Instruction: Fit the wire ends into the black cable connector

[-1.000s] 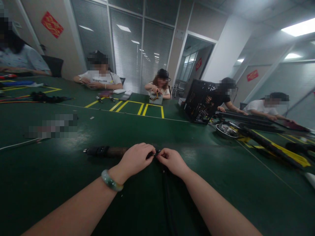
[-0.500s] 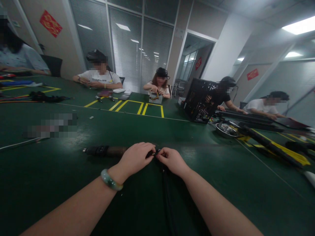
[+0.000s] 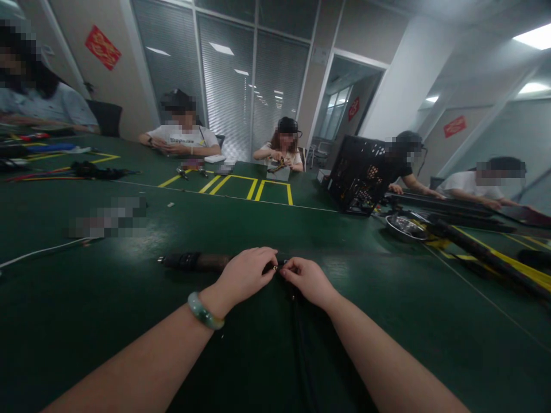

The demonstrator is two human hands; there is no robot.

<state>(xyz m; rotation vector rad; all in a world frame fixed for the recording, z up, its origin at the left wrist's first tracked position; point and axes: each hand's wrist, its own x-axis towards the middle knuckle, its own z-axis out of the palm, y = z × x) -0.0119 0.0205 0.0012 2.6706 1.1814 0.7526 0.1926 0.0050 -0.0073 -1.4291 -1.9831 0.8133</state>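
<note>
My left hand (image 3: 246,274) is closed over a long dark rod-like object (image 3: 193,262) that lies across the green table (image 3: 129,321). A pale green bangle (image 3: 205,311) sits on that wrist. My right hand (image 3: 307,279) meets the left one and pinches a small part at the rod's end, where a tiny metal piece (image 3: 275,267) shows between the fingertips. A thin black strip (image 3: 299,338) runs from under the hands toward me.
Several other people sit around the table's far and right sides. A black plastic crate (image 3: 359,175) and a metal bowl (image 3: 404,228) stand at the right, with long black and yellow bars (image 3: 495,261). Yellow floor-tape lines (image 3: 253,188) mark the table's middle.
The view has shifted slightly to the left and up. My hands hold the same pinch at the rod's end and have barely moved.
</note>
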